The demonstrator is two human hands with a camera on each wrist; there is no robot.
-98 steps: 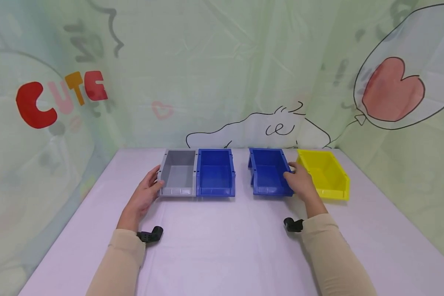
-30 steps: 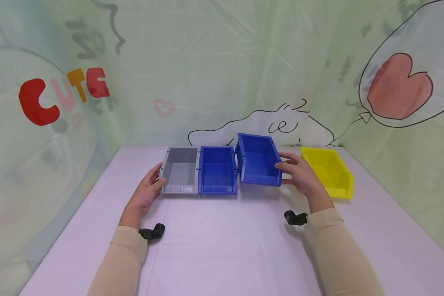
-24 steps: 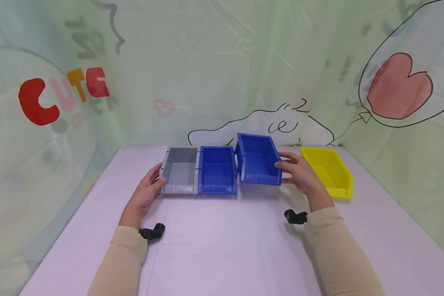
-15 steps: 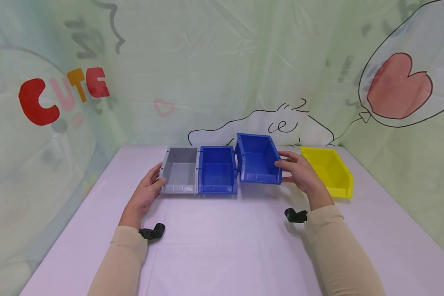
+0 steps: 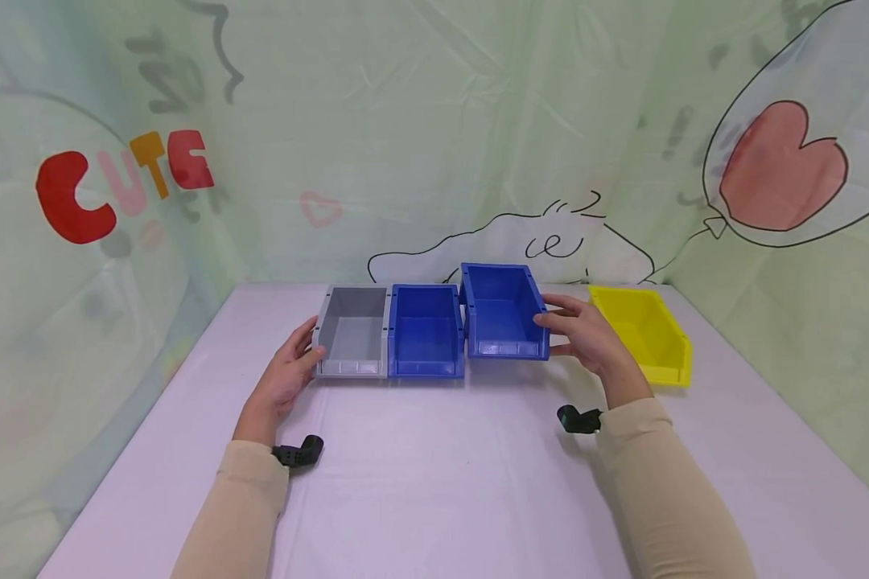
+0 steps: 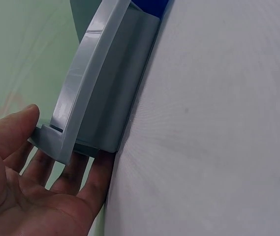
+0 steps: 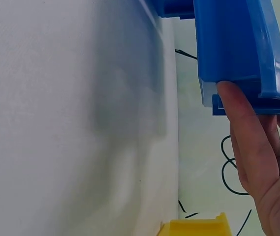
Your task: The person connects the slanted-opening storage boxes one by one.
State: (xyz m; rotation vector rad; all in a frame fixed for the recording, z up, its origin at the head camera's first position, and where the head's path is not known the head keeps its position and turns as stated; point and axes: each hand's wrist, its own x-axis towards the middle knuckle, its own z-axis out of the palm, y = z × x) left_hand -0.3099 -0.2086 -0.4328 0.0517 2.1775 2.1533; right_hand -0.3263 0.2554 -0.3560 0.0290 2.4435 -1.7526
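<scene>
A grey storage bin (image 5: 353,342) and a blue storage bin (image 5: 426,342) stand side by side on the table. My left hand (image 5: 285,376) grips the grey bin's left wall, thumb at the front corner and fingers along the outside. My right hand (image 5: 585,334) holds a second blue storage bin (image 5: 501,322) by its right wall. This held bin is raised off the table, its shadow below it in the right wrist view. Its left side is close against the first blue bin's right edge; whether they are hooked together cannot be seen.
A yellow storage bin (image 5: 644,338) stands at the back right, beyond my right hand. The white-covered table (image 5: 434,482) ends at a printed curtain (image 5: 420,145) behind the bins. A small black camera (image 5: 300,452) sits on the left wrist, with another camera (image 5: 578,419) on the right.
Since the earliest frame, my right hand has lifted the second blue bin and brought it left against the first. Over the last half second it levels slightly. My left hand stays on the grey bin.
</scene>
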